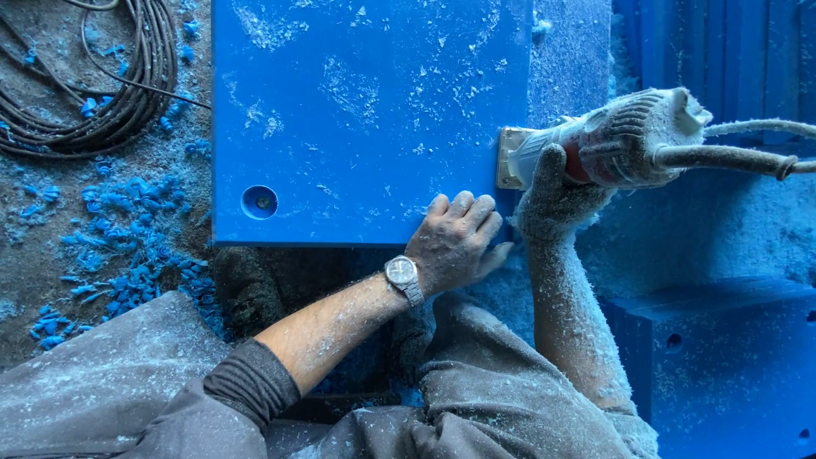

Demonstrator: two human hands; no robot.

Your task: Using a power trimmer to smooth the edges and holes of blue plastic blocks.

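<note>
Edge trimming of blue plastic panel (365, 119): left hand (455, 242) flat, fingers together, bracing; right hand (552, 200) clamped on power trimmer (612, 140). Next likely demands steady feed along edge.

View: one head-worn camera, no second view
Facing: steeply down over the person's own arms and lap
Nearness: close; a blue panel (365, 119) fills the upper middle
Left edge: floor with coiled cable (102, 76)
Right edge: stacked blue slabs (731, 357)
</note>
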